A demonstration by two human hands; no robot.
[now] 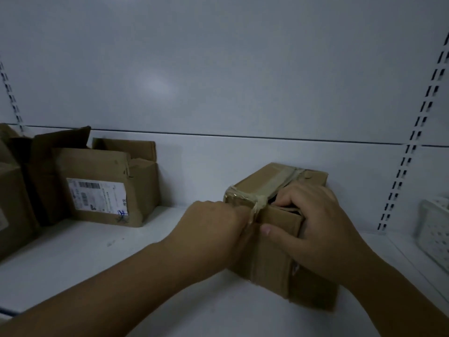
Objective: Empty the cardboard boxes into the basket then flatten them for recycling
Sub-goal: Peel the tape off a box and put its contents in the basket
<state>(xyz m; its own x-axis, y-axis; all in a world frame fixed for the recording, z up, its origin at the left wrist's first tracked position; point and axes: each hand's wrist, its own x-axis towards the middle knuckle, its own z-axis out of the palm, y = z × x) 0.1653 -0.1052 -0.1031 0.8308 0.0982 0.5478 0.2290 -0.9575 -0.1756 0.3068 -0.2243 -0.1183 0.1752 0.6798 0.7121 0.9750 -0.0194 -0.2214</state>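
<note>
Gripping the taped cardboard box [279,239] with both hands, we work at its top seam on the white shelf [97,276]. Our left hand [213,224] is closed into a fist at the near left corner of the box top, its fingers pinched on the clear packing tape [255,203] where it bunches into a twisted strand. Our right hand [315,224] clamps the near right flap: the thumb presses on the front face, and the fingers curl over the flap edge into the dark gap that has opened along the seam. A band of tape still runs along the far part of the top.

Going left to right across the shelf: at the far left edge stands part of a brown carton [9,203], cut off by the frame. Just beside it sits an opened cardboard box [109,186] with its flaps up and a white shipping label [97,195] with barcodes on its front face. Well apart from it, right of centre, is the box in our hands, set at an angle near the back panel [218,69]. Slotted uprights [408,154] run up that panel at either side. At the far right edge, beyond the upright, a white perforated basket [435,229] shows in part.
</note>
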